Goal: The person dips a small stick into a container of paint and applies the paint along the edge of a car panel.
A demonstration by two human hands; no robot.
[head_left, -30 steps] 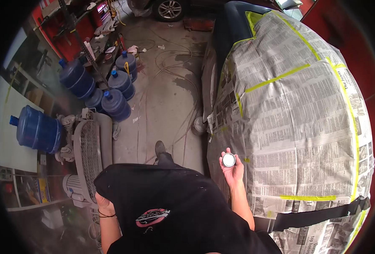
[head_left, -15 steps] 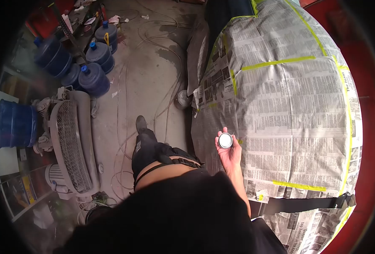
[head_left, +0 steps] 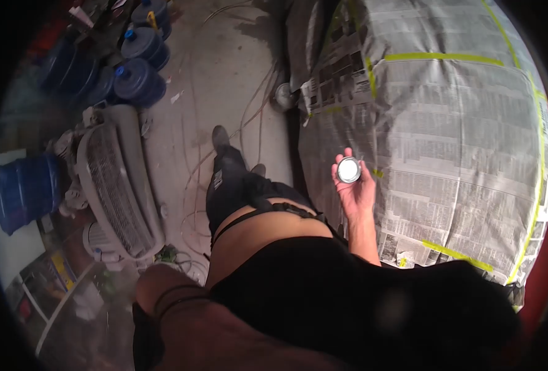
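My right hand (head_left: 355, 188) holds a small round tin (head_left: 349, 169) with a bright white top or content, the fingers wrapped round it from below. It is beside a newspaper-covered car (head_left: 422, 142) with yellow-green tape on it. My left hand (head_left: 152, 285) is at the lower left, near my black shirt (head_left: 286, 278). Dark bands circle the wrist, and its fingers are hidden in shadow. The shirt is raised above my bare waist and dark trousers (head_left: 224, 188).
A machine with a mesh guard (head_left: 110, 185) stands at the left, by a blue water jug (head_left: 27, 193). More blue jugs (head_left: 139, 83) are at the upper left. Hoses (head_left: 243, 127) cross the floor, and a metal can (head_left: 283, 96) stands beside the car.
The view has tilted further down. My left arm, out of sight half a second ago, now crosses the bottom of the view. The tin is still in my right hand.
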